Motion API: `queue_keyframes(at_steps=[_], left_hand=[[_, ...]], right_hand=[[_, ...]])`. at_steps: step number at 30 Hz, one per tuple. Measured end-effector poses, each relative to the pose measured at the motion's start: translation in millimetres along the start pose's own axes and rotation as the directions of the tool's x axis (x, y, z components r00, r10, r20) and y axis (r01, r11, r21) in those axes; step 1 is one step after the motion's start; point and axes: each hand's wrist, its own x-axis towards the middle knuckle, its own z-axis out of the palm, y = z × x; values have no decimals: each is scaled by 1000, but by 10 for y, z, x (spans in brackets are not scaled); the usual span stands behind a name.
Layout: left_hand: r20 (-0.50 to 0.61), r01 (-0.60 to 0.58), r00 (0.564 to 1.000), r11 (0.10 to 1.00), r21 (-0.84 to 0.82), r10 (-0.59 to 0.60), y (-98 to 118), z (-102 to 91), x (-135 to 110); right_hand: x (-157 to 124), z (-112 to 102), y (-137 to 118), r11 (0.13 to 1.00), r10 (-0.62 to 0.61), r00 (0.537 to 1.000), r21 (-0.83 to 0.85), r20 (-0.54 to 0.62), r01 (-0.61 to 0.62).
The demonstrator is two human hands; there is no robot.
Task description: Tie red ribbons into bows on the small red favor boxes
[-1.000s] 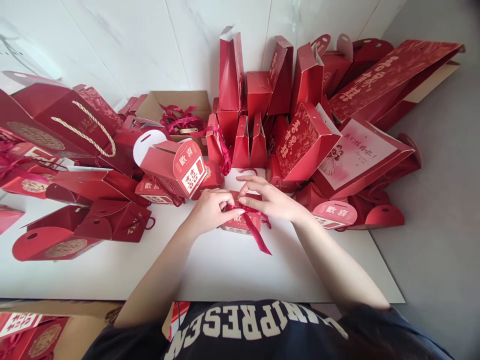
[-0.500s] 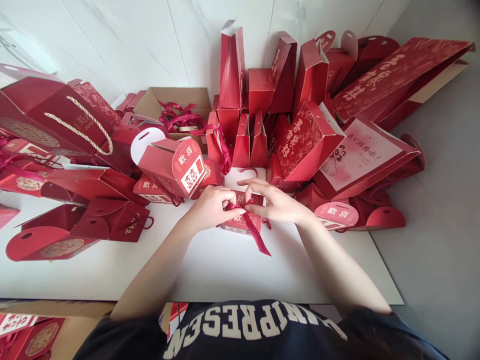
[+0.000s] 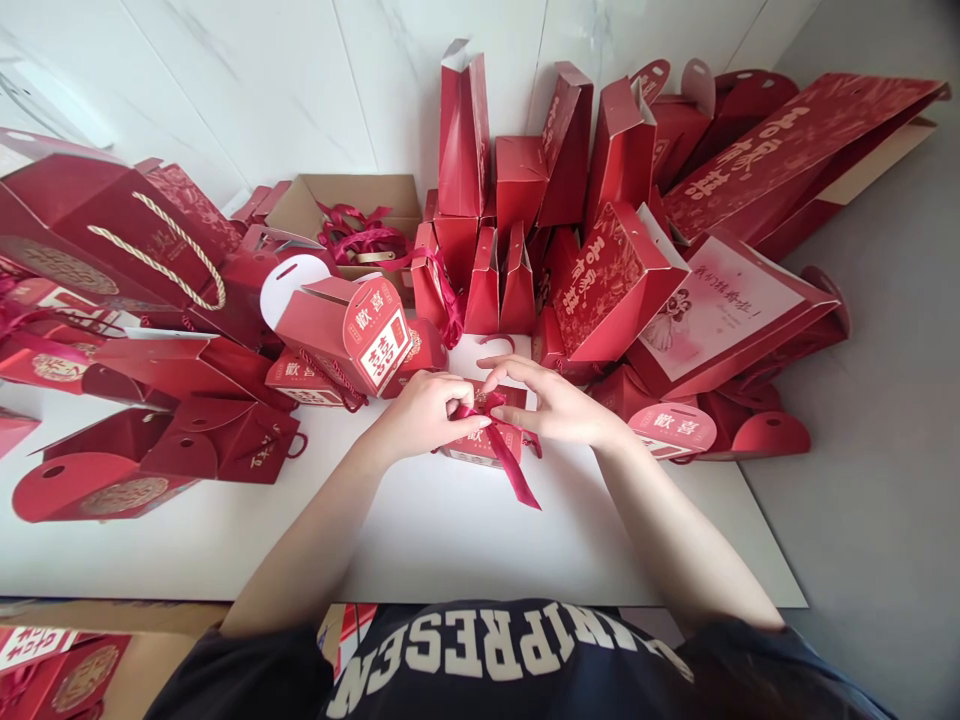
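A small red gift box (image 3: 471,448) with Chinese characters lies on the white table in front of me, partly covered by my hands. Across its top runs a dark red satin ribbon (image 3: 515,476), one tail hanging over the near side towards the right. My left hand (image 3: 429,416) pinches the ribbon at the box's middle between thumb and forefinger. Just to the right, my right hand (image 3: 553,402) has thumb and fingers apart, its thumb tip beside the ribbon loop. Whether that thumb touches the ribbon I cannot tell.
Behind the hands stand several red boxes (image 3: 517,175) and bags. A cardboard box (image 3: 300,207) of loose ribbons (image 3: 367,232) sits at the back. Red boxes (image 3: 225,440) fill the left; a picture-printed bag (image 3: 716,310) leans at the right. The white table (image 3: 420,545) ends near my shirt.
The right hand's fingers have come apart at the ribbon, and that hand has shifted slightly right. My left hand keeps its pinch; the box has stayed put.
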Motion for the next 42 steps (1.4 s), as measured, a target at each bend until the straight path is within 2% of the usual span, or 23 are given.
queue_keyframes(at_steps=[3, 8, 12, 17, 21, 24, 29, 33, 42], left_hand=[[4, 0, 1000, 1000, -6, 0, -4, -2, -9], [-22, 12, 1000, 1000, -12, -13, -24, 11, -31], [-32, 4, 999, 1000, -22, -5, -46, 24, -41], [-56, -51, 997, 999, -17, 50, -42, 29, -35], [-65, -66, 996, 998, 6, 66, -29, 38, -19], [-73, -78, 994, 997, 21, 80, -26, 47, -16], [-108, -107, 988, 993, 39, 111, -32, 62, -14], [-116, -112, 986, 993, 41, 116, -42, 70, -10], [-105, -109, 988, 994, 31, 112, -47, 79, -14]], right_hand=[[8, 9, -1, 1000, -6, 1000, -13, -5, 6], [-22, -20, 48, 975, 222, 972, 13, -80, -222], [-76, -76, 85, 954, 296, 954, 55, -49, -294], [-114, -132, 40, 970, 243, 970, 17, -30, -242], [-97, -148, -28, 995, 96, 995, 9, -42, -95], [-70, -145, -51, 1000, 13, 1000, -13, -6, -13], [-29, -136, -41, 995, 35, 999, -97, 39, -31], [-21, -136, -27, 993, 9, 998, -120, 68, -1], [-59, -137, 10, 993, 90, 996, -84, 25, -88]])
